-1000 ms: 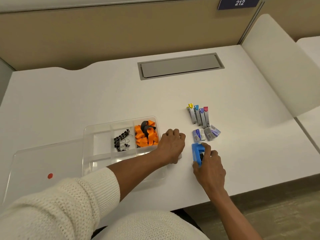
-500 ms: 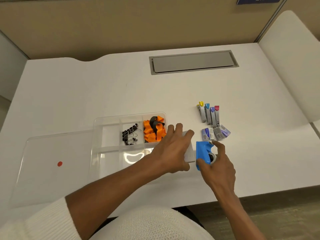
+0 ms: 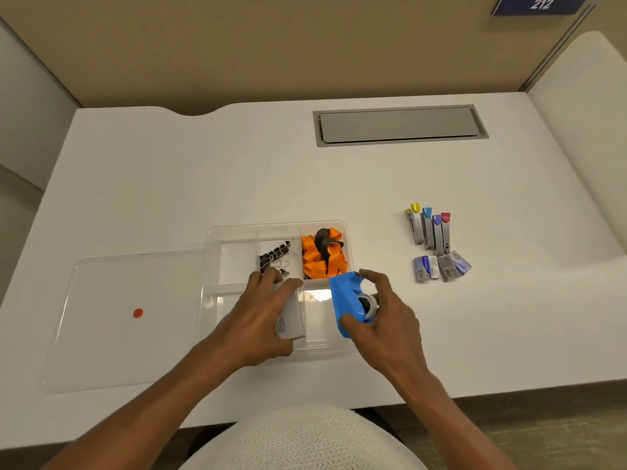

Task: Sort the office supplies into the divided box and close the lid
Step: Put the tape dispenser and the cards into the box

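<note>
A clear divided box [image 3: 234,228] sits on the white desk, its lid [image 3: 112,320] lying flat to the left with a red dot. Black binder clips [image 3: 274,257] fill one rear compartment and orange and grey bands [image 3: 322,256] the rear right one. My left hand [image 3: 258,320] holds a white pad-like pack [image 3: 291,318] over the box's front compartment. My right hand [image 3: 383,317] grips a blue tape dispenser [image 3: 346,303] above the box's front right part. Several small staplers [image 3: 429,228] and staple boxes [image 3: 441,268] lie to the right on the desk.
A grey cable hatch [image 3: 400,125] is set into the desk at the back. A tan partition wall stands behind the desk, and a white panel [image 3: 583,130] rises on the right. The desk's front edge runs close to my body.
Both hands moved left from the desk surface to over the box. The left hand lifted the white pack and the right hand lifted the blue tape dispenser.
</note>
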`<state>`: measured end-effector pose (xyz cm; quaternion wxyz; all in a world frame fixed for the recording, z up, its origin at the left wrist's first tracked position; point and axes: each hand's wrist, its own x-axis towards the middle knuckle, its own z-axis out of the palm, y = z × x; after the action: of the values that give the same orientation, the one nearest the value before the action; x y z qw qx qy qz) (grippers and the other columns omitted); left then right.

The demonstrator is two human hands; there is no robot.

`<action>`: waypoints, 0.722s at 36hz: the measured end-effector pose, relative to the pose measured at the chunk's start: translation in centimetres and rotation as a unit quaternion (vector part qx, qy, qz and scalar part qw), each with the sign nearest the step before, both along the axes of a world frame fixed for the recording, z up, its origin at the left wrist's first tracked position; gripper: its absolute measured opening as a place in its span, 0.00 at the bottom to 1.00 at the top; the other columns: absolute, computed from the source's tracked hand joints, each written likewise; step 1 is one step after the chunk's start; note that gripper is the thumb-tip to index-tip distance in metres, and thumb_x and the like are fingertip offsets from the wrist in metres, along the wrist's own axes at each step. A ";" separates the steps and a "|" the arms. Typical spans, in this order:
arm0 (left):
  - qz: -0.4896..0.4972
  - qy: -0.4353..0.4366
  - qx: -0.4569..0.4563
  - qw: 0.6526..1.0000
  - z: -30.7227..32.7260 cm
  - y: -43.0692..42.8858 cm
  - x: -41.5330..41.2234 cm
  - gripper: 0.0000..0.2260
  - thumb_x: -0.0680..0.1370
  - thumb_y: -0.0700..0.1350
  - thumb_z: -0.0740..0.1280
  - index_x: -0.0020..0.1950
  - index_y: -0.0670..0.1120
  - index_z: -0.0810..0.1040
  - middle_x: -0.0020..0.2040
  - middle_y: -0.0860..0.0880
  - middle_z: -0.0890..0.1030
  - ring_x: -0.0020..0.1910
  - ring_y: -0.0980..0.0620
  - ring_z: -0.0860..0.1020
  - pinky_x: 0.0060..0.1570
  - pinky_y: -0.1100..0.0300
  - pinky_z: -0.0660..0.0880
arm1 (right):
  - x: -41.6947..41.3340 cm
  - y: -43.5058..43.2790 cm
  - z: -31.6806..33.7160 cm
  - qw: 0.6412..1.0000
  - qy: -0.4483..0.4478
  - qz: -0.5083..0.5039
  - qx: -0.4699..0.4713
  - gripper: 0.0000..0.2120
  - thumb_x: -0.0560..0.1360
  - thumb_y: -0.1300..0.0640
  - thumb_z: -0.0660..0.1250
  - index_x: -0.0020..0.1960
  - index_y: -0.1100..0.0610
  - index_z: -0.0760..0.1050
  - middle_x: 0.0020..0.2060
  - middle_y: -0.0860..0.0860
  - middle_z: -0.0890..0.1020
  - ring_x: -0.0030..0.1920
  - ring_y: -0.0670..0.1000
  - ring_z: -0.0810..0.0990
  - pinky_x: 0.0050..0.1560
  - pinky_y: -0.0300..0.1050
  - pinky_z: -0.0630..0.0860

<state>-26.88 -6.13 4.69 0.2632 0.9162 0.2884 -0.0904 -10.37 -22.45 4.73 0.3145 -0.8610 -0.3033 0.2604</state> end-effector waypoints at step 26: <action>-0.085 0.095 0.098 0.987 -2.9 0.6 0.5 0.45 0.75 0.67 0.70 0.82 0.48 0.53 0.79 0.46 0.66 0.73 0.46 0.71 0.67 0.52 0.74 | -4.1 4.3 -4.7 0.935 -0.196 0.188 -0.227 0.27 0.81 0.50 0.69 0.75 0.55 0.63 0.62 0.55 0.78 0.56 0.52 0.80 0.57 0.46 0.79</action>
<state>-26.36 -5.58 1.76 0.1348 0.9460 0.2405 -0.1707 -14.45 -18.19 0.07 -0.0100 -0.8708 -0.4477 0.2028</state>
